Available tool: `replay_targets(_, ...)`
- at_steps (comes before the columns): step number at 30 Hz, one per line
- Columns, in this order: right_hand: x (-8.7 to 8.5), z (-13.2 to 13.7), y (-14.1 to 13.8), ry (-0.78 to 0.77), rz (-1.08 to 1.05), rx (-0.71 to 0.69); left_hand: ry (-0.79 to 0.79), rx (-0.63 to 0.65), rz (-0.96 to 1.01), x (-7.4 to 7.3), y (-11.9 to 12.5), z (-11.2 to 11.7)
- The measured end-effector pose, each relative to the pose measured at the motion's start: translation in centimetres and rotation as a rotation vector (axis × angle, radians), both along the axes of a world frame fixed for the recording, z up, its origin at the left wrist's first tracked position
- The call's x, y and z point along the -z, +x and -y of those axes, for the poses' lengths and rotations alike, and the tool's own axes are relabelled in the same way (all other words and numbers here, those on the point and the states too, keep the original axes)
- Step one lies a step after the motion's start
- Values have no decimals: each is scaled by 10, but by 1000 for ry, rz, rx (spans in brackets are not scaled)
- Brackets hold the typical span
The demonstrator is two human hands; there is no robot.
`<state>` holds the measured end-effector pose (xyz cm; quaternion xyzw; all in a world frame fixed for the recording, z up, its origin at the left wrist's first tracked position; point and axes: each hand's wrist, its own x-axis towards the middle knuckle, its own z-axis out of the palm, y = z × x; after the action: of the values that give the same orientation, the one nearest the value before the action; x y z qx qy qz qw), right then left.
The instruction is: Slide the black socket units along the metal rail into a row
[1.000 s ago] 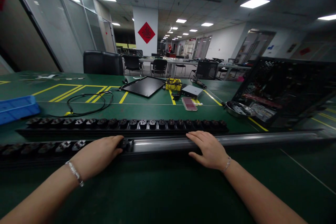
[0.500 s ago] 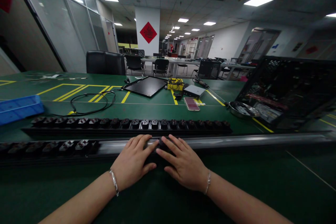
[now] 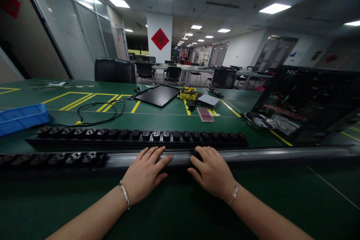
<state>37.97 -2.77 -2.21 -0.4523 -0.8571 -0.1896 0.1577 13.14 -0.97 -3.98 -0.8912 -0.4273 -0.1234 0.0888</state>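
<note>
Head view: two hands were at work over a green bench [image 3: 168, 210], each wrist wearing one silver bracelet, and two long black rails lay across it, one behind the other. The far rail [image 3: 140, 144] carried roughly twenty black blocks topped with metal contacts [image 3: 156, 135], the exact count blurring at its dim right end; the near rail, with a smooth silver strip along its top [image 3: 253, 154], showed six larger-looking blocks [image 3: 74, 159] at the left and one small black piece [image 3: 196, 154] near its middle. Beyond them stood one blue plastic bin [image 3: 24, 120], one dark flat panel [image 3: 159, 95], one grey flat box [image 3: 208, 100], one round metal bowl [image 3: 251, 124] and one open black computer case [image 3: 315, 101]. Half a second earlier the hands had nearly met over the small piece; now they were apart, strip visible between them, and the piece had shifted right, under the right hand's fingers. The left hand's grip [image 3: 144, 176] was spread wide across the strip, holding nothing. The right hand's grip [image 3: 212, 174] was partly curled over the small piece; whether it clasped or merely pressed could not be told. The piece looked plain, dark and mostly covered, sitting on the near rail.
</note>
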Motion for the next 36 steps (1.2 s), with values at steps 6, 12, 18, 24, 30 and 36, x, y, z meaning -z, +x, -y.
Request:
replay_targets(6, -21, 3, 39, -54, 163, 337, -9, -4, -8, -2, 0, 0)
replay_targets(12, -19, -10, 103, -93, 184, 617, 12, -3, -6, 0, -1, 0)
replay_targets(18, -3, -34, 196, -208, -139, 923, 22, 4, -5, -2, -1, 1)
replay_targets(24, -9, -34, 256, -177, -274, 1115, 35, 5, 7, 0, -2, 0)
replay_targets(30, 1, -25, 304, -136, -465, 1271, 14, 15, 12, 1, -3, 0)
replay_targets(36, 27, -23, 349, -53, -536, 1268, -16, 14, 38, -2, -2, 1)
